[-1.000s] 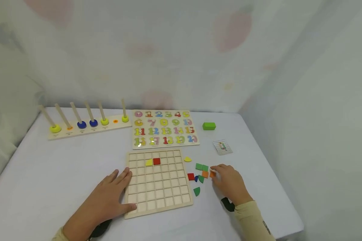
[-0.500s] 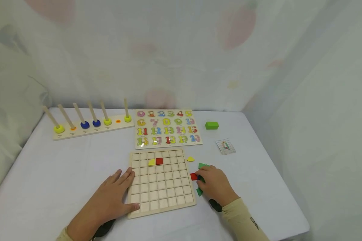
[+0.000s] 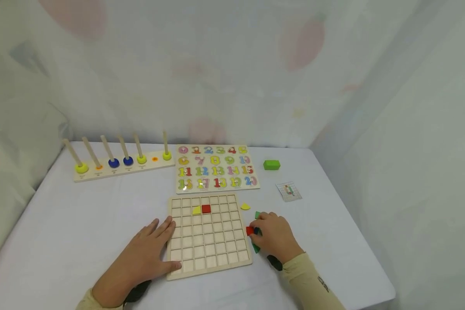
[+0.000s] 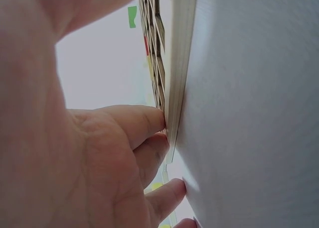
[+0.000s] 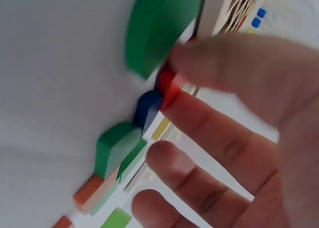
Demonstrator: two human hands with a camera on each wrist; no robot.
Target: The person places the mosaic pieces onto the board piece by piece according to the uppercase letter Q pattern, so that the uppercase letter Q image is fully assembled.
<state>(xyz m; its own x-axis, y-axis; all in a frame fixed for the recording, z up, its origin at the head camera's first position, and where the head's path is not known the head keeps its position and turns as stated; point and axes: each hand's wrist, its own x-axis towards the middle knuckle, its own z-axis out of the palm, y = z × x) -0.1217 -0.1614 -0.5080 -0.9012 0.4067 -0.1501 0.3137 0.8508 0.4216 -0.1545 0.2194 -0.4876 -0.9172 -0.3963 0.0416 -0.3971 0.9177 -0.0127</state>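
A wooden grid board [image 3: 209, 241] lies on the table. In its upper cells sit a yellow tile [image 3: 196, 210] and a red square tile [image 3: 206, 209]. My left hand [image 3: 143, 256] rests along the board's left edge, fingers spread and fingertips touching the rim. To the right of the board, my right hand [image 3: 275, 234] pinches another red tile [image 3: 249, 230] between thumb and index finger. Close by, the right wrist view shows a blue piece [image 5: 146, 110], a rounded green piece [image 5: 159, 34] and an orange tile [image 5: 89, 190]. The head view hides most of these behind the hand.
Behind the board lie a number puzzle [image 3: 218, 168] and a peg stand with rings [image 3: 124, 165]. A green block [image 3: 271, 165] and a small pattern card [image 3: 289, 191] are at the back right. One yellow piece [image 3: 245, 206] lies beside the board's right edge.
My right hand has moved left from the orange tiles to the red tile and now pinches it. My left hand has stayed on the board's edge.
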